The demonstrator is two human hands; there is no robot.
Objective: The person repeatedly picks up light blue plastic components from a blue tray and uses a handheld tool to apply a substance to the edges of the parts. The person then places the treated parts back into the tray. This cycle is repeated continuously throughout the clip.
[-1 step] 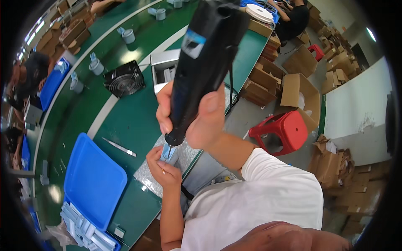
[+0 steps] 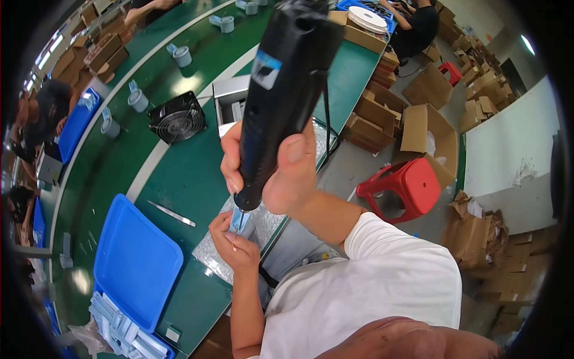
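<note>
Change since the prior frame: slight. Left hand and right hand keep nearly the same pose while the whole view shifts a touch; I judge it 1 steady hold, no regrasp.

L to R:
- Strips: pale blue, long, smooth, heaped loosely beside tray.
- Tray: blue, rounded corners, raised rim.
- Tweezers: slim, metallic, flat on green bench.
- Fan: black, square frame, round grille.
- Wrap: clear, shiny, crinkled.
- Part: pale blue, pinched in left hand's fingers, above wrap.
- Driver: black, thick barrel tapering to thin bit, firmly gripped by right hand. Bit points down at part; contact: cannot tell.
- Stool: red, glossy.
</note>
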